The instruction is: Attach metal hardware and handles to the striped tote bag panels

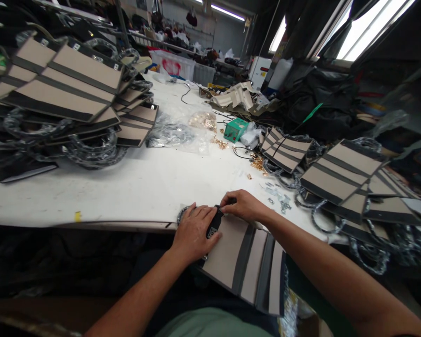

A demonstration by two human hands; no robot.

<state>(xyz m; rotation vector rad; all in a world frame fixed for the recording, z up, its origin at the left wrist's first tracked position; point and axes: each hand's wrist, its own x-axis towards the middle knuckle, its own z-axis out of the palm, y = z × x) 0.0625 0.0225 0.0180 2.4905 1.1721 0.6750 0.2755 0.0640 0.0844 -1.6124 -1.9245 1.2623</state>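
A beige bag panel [228, 248] with dark stripes and a black top band leans over the table's front edge, tilted toward my lap. My left hand [195, 234] lies across the black band, fingers stretched out and thumb apart, pressing it down. Beside the thumb, a small metal plate [212, 231] shows on the band. The fingertips of my right hand [243, 205] are pinched together at the band's far end; what they hold is hidden. Part of a plastic-wrapped handle [182, 214] sticks out behind my left hand.
Stacks of similar striped bags stand at left [80, 77] and right [344, 171]. Loose silvery metal pieces [284, 203] lie past my right hand. Farther back are gold-coloured fittings [257, 163], a green box [235, 129] with cables, and clear plastic bags [175, 133].
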